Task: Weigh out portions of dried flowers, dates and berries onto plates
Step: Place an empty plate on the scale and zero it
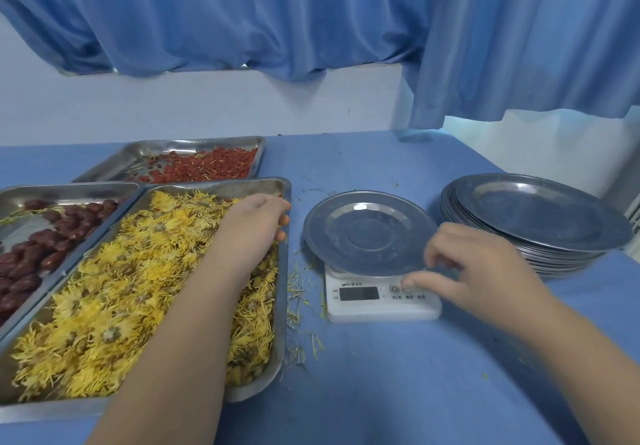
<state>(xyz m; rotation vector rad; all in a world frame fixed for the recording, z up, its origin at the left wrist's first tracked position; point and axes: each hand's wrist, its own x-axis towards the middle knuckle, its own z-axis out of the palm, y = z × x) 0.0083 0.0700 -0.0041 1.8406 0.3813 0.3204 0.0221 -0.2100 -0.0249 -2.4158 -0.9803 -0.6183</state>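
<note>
A steel tray [281, 323] full of yellow dried flowers [114, 292] lies front left. My left hand [256, 218] rests in its far right corner, fingers curled down into the flowers; whether it grips any is hidden. An empty metal plate [367, 233] sits on a white digital scale [377, 301]. My right hand [474, 268] hovers at the plate's near right rim, its thumb on the scale's buttons, fingers apart. Dark red dates [41, 244] fill a tray at the far left, and red berries [201, 167] lie in a tray behind.
A stack of several empty metal plates [540, 216] stands at the right on the blue table [398, 375]. Loose flower bits [298, 292] are strewn between tray and scale. A blue curtain [311, 22] hangs behind.
</note>
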